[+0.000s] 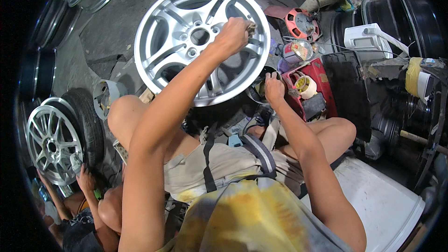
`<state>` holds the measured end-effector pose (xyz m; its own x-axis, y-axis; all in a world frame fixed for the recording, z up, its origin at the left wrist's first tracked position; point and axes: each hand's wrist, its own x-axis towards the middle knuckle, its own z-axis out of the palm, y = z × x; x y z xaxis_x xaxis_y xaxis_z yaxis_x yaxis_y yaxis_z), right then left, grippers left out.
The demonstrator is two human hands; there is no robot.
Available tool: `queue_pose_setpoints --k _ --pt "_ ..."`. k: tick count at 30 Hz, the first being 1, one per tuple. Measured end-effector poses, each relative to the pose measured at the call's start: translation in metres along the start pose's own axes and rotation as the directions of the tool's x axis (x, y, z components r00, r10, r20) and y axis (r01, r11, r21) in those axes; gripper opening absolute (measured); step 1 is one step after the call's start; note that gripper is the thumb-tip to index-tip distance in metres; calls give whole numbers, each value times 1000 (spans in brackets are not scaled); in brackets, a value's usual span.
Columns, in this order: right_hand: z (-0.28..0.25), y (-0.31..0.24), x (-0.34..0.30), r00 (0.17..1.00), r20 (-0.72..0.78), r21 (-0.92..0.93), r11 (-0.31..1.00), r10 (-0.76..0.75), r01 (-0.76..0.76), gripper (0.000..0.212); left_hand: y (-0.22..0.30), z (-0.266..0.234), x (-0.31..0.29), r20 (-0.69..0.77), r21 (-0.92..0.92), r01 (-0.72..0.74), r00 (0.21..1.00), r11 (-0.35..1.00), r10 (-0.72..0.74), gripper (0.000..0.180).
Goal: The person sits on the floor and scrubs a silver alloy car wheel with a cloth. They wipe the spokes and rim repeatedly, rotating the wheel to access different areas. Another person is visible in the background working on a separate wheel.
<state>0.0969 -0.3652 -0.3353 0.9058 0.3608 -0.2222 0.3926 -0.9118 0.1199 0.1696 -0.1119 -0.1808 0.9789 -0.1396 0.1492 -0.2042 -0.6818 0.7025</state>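
Note:
A large silver alloy wheel [186, 49] with paired spokes and a round centre hole lies face up before my knees. My left hand [233, 36] reaches over it, fingers closed on a small brownish piece [252, 27] at the right-hand spokes; its kind is hard to make out. Just outside the wheel's lower right edge, my right hand [274, 88] has its fingers curled at the rim of a round dark container [254, 92]. Whatever those fingers hold, if anything, is hidden.
Right of the container sit a red tray [326, 88] with tape rolls [307, 87], a clear tub [297, 51] and a red round-framed device [302, 23]. Dark wheels [389, 16] stand far right. At lower left, another person's hand [85, 178] touches a second silver wheel [52, 142].

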Motion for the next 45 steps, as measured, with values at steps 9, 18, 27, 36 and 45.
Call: queue_pose_setpoints --k 9,18,27,36,45 --pt "6 -10 -38 995 24 233 968 -101 93 16 -8 115 14 -105 223 10 994 975 14 53" --pt "-14 10 -6 990 31 197 970 140 -143 14 20 93 -24 143 319 -223 972 921 186 40" --pt "17 10 26 992 -43 247 963 122 -108 12 43 50 -80 560 176 -328 809 928 179 9" --pt "-42 20 -11 976 -207 422 906 65 29 17 111 -31 -151 796 41 -192 599 981 84 14" --pt "-44 45 -22 933 317 931 134 171 -341 12 129 -21 -159 836 78 -302 539 950 102 16"
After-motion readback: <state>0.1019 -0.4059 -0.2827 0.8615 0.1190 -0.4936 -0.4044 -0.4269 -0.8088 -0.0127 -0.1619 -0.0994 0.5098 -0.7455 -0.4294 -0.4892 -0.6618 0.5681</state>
